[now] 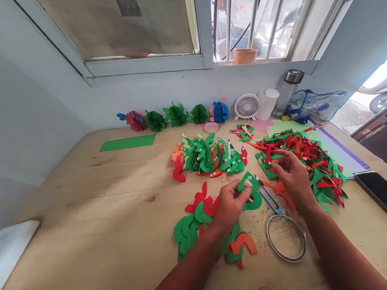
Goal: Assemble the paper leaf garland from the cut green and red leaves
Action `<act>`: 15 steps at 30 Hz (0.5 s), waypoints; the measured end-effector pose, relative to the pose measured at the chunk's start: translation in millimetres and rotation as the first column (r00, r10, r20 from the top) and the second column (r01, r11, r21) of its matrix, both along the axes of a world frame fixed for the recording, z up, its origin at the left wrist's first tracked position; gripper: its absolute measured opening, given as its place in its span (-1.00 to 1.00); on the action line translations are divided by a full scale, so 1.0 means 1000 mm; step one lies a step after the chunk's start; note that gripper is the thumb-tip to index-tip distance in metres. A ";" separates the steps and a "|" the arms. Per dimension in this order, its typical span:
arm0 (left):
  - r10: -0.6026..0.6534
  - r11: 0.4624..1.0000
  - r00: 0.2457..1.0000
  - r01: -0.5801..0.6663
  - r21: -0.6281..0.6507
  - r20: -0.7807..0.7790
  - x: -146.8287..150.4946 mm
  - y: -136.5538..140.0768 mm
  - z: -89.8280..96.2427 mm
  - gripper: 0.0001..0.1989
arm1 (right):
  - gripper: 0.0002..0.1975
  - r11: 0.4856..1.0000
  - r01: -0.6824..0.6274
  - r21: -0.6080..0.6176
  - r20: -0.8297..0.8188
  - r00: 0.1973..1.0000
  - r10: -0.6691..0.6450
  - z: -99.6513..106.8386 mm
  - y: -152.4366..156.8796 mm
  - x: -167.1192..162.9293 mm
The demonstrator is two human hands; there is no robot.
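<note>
My left hand (229,206) pinches a curved green cut-out piece (253,202), which has a pale patch near its top. My right hand (294,179) is raised at the near left edge of a heap of red, green and orange scraps (316,152). Its thumb and forefinger are drawn together; a tiny pale bit shows at the tips, too small to name. Between the hands lies a blue utility knife (269,199), with a roll of tape (267,233) nearer to me. Curved green and red pieces (187,229) are piled under my left forearm, partly hidden by it.
Another pile of cut-outs with pale patches (208,155) lies farther back, a white pen (229,148) among them. Along the wall stand paper ornaments (176,115), a small fan (247,106) and a bottle (287,93). A phone (382,193) rests at right, a green strip (126,143) at left.
</note>
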State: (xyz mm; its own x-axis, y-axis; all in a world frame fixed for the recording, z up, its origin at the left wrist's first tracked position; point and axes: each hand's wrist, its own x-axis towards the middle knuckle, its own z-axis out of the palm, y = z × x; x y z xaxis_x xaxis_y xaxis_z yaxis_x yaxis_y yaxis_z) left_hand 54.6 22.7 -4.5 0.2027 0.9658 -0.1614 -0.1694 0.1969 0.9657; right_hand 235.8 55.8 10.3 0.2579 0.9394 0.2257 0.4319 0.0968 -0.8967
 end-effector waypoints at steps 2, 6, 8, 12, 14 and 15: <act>0.108 0.993 0.991 -0.103 -0.062 0.077 -0.002 0.004 0.002 -0.78 | -0.60 0.999 -0.049 -0.019 -0.086 0.995 0.047 0.009 -0.007 -0.003; 0.167 0.983 0.976 -0.154 -0.098 0.142 -0.002 0.006 0.003 -0.81 | -0.61 0.978 -0.207 -0.031 -0.162 0.967 0.199 0.025 -0.026 -0.020; 0.170 0.983 0.975 -0.158 -0.089 0.145 -0.002 0.006 0.002 -0.82 | -0.61 0.946 -0.320 -0.055 -0.142 0.940 0.310 0.026 -0.034 -0.031; 0.179 0.984 0.981 -0.176 -0.042 0.076 -0.006 0.006 0.004 -0.81 | -0.55 0.902 -0.430 -0.046 -0.042 0.903 0.428 0.014 -0.042 -0.046; 0.197 0.980 0.980 -0.197 -0.003 0.037 -0.009 0.008 0.005 -0.81 | -0.53 0.911 -0.410 -0.051 0.026 0.911 0.412 0.007 -0.042 -0.048; 0.205 0.979 0.978 -0.206 0.011 0.026 -0.011 0.009 0.005 -0.81 | -0.53 0.919 -0.391 -0.051 0.062 0.917 0.393 0.004 -0.041 -0.048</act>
State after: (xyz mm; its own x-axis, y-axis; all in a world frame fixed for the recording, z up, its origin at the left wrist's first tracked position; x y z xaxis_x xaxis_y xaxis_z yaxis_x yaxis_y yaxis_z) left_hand 43.7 31.5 0.7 0.0035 0.9894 -0.1453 -0.2287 0.1423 0.9630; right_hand 188.0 14.5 14.7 -0.1477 0.9700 0.1930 0.4271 0.2385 -0.8722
